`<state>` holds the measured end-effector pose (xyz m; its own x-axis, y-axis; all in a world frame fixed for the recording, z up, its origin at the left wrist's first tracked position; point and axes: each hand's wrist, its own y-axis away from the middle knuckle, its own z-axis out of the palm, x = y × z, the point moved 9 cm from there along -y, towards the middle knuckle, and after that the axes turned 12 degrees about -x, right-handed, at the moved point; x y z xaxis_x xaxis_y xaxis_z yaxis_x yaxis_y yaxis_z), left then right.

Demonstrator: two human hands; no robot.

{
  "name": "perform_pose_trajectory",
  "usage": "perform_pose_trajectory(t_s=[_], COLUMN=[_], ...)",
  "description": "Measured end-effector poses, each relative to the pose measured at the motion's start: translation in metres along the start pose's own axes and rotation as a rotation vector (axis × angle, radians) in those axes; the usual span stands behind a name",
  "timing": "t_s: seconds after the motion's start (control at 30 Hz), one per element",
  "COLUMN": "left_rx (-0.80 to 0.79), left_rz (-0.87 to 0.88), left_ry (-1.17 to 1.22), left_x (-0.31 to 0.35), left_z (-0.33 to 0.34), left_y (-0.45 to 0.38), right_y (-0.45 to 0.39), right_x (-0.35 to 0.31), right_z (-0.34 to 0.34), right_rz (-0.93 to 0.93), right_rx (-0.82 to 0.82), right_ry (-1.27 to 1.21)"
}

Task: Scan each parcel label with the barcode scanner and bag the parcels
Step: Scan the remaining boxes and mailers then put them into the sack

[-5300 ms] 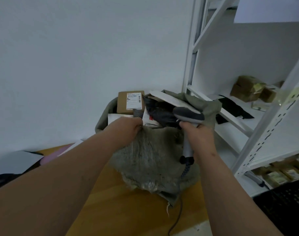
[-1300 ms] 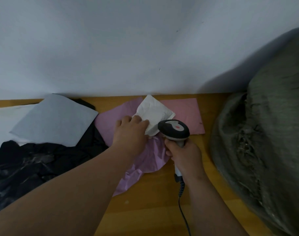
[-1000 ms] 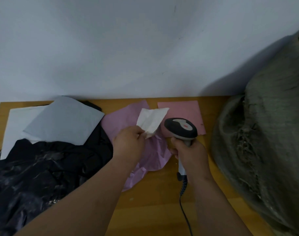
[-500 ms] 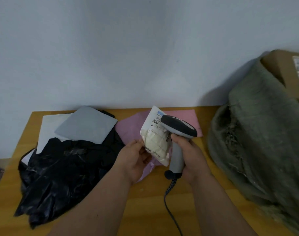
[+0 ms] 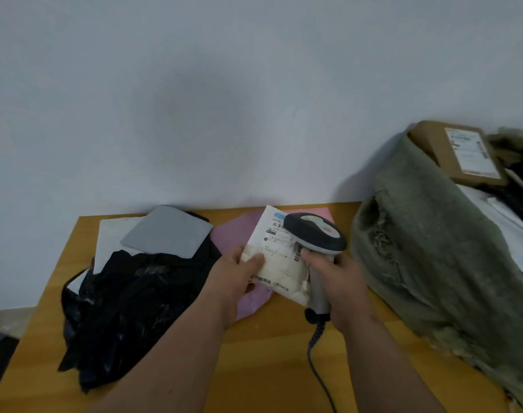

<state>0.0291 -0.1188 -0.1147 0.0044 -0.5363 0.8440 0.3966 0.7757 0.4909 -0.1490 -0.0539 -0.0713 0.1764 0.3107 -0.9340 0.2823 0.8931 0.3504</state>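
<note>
- Head view looks down on a wooden table (image 5: 254,368) set against a pale wall.
- Left hand (image 5: 233,278) pinches a small white parcel (image 5: 279,263) by its left edge, thumb on the front, and holds it tilted above the middle of the table with its printed label facing up.
- Right hand (image 5: 340,281) is wrapped around the grip of the barcode scanner (image 5: 315,234), whose dark head sits just over the parcel's upper right part; its coiled cable (image 5: 316,353) trails toward the table's near edge.
- Under the parcel a pink mailer (image 5: 236,236) lies flat near the far edge.
- Toward the left edge lie a heap of black plastic bags (image 5: 126,302), with a grey mailer (image 5: 167,234) and a white mailer (image 5: 111,236) partly on and behind it.
- At the right edge stands a large green woven sack (image 5: 433,263), open at the top.
- A brown cardboard box (image 5: 457,153) with a white label pokes out of the sack's mouth, beside other dark and white packages.
</note>
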Motion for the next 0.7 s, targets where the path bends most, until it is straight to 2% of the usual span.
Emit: perform_pose_trajectory(t_s=[0.23, 0.43, 0.7], left_rx=[0.193, 0.258, 0.301], left_rz=[0.159, 0.283, 0.282], left_ry=[-0.161, -0.295, -0.291], left_x=[0.015, 0.037, 0.031], left_z=[-0.024, -0.02, 0.006], left_y=[0.03, 0.052, 0.061], right_y=[0.029, 0.043, 0.054], right_x=[-0.017, -0.021, -0.031], right_z=[-0.002, 0.016, 0.002], right_rz=[-0.053, -0.048, -0.004], right_rx=[0.068, -0.052, -0.17], right_ry=[0.041, 0.029, -0.1])
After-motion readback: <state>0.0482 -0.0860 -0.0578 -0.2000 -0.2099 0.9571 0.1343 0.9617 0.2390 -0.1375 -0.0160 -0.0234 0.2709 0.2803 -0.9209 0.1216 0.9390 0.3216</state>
